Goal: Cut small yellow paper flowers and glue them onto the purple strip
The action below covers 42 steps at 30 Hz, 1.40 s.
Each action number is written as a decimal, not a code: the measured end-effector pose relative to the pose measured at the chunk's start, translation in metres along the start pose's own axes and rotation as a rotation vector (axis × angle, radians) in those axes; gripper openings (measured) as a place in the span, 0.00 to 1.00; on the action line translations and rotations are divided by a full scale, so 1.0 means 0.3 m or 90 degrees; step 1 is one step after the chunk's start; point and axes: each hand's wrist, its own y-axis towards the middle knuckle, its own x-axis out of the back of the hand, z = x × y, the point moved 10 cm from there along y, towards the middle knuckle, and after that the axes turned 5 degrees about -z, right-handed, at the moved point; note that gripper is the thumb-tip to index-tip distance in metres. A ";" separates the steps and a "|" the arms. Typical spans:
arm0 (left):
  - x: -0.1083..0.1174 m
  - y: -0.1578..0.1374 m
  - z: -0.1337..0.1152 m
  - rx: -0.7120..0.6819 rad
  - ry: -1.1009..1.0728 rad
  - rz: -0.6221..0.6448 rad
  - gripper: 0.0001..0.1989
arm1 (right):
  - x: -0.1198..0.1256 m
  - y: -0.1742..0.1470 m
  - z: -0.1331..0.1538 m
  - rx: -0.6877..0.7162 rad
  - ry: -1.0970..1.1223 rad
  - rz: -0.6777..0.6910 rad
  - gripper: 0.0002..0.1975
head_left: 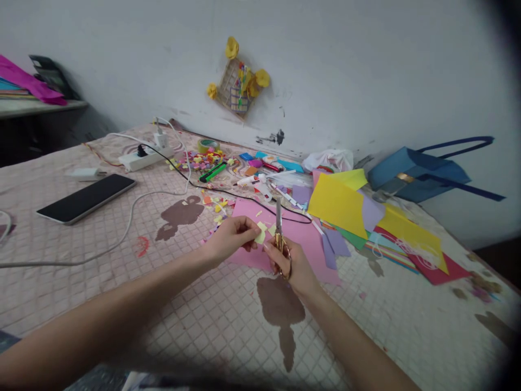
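My left hand (235,237) pinches a small pale yellow paper piece (261,233) between thumb and fingers. My right hand (293,265) is wrapped round the gold-handled scissors (279,231), whose blades point up and away from me. The blades look closed together, just right of the paper piece and apart from it. Under both hands lies a pink paper sheet (311,252). A few more pale yellow scraps rest on the sheet close to my fingers.
Left lie a tablet (87,198) and a power strip (140,157) with cables trailing across. Behind are colourful paper bits (199,161), a green cutter (213,171) and a glue gun (250,180). Right are yellow paper sheets (337,206) and a blue bag (419,174).
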 end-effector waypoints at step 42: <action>0.058 0.012 0.000 0.024 -0.218 -0.100 0.09 | -0.053 -0.023 -0.013 -0.009 -0.056 0.058 0.19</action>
